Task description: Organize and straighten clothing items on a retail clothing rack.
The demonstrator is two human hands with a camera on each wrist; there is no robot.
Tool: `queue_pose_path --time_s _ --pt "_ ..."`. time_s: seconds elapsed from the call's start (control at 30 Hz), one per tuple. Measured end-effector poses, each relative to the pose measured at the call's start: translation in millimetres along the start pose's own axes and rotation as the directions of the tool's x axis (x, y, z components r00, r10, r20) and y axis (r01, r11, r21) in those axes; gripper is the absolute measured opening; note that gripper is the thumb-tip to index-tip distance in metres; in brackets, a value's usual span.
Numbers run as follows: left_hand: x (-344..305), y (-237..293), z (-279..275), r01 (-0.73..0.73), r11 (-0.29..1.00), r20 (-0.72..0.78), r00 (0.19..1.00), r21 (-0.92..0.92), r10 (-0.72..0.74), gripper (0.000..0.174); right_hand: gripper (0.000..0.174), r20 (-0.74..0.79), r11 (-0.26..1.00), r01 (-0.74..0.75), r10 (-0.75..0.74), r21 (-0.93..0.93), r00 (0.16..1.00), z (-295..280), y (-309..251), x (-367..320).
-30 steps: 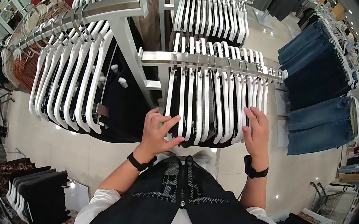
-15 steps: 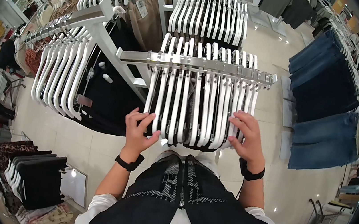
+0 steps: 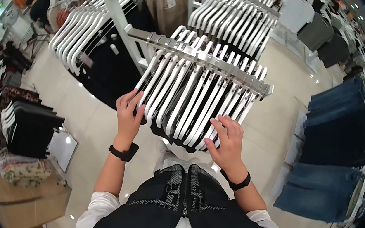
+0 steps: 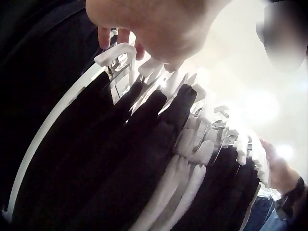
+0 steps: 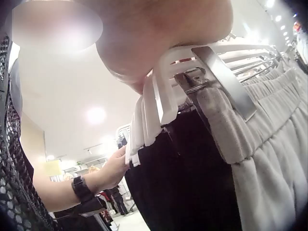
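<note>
A row of white hangers (image 3: 184, 100) with black garments (image 3: 160, 132) hangs from a chrome rail (image 3: 198, 56). My left hand (image 3: 131, 101) lies with straight fingers against the leftmost hanger's lower end. In the left wrist view the left hand (image 4: 159, 24) touches a white hanger tip (image 4: 115, 53) above the black cloth (image 4: 120, 159). My right hand (image 3: 219, 127) rests with spread fingers on the hanger ends at the right of the row. Seen from the right wrist, the right hand (image 5: 163, 33) lies on the hanger ends (image 5: 159, 91), beside grey trousers (image 5: 269, 159).
Another rack of white hangers with black clothes (image 3: 87, 34) stands to the left, and a further one (image 3: 235, 15) behind. Denim garments (image 3: 335, 132) hang at the right. Folded dark clothes (image 3: 30, 127) lie on a wooden table (image 3: 21, 199) at the lower left. Pale tiled floor (image 3: 89, 130) lies below.
The head view has swung, so the rack now looks slanted. My left hand has slid to the row's left end. My right hand has stayed on the right-hand hanger ends.
</note>
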State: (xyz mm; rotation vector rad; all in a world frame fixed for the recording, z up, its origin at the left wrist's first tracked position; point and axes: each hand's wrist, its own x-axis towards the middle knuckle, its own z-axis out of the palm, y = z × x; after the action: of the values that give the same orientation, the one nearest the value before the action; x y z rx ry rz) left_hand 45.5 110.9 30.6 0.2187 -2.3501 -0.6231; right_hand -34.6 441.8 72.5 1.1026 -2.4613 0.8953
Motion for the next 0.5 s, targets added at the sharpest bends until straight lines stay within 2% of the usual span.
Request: queue_pose_path --time_s 0.07,0.17,0.5 --pt "1.0 9.8 -3.5 0.015 0.999 -0.001 1.000 0.043 -0.015 0.042 0.057 0.004 1.000 0.016 -0.016 0.009 1.000 -0.2 1.9 0.1" --pt "-2.4 15.1 -1.1 0.067 0.998 -0.013 0.998 0.012 -0.067 0.043 0.061 0.008 1.000 0.027 -0.027 -0.001 1.000 0.1 1.5 -0.3" --pt "1.1 20.4 -3.7 0.013 0.991 -0.042 0.999 0.135 -0.008 0.044 0.069 0.016 0.999 0.031 -0.032 0.027 0.999 -4.2 1.7 0.4"
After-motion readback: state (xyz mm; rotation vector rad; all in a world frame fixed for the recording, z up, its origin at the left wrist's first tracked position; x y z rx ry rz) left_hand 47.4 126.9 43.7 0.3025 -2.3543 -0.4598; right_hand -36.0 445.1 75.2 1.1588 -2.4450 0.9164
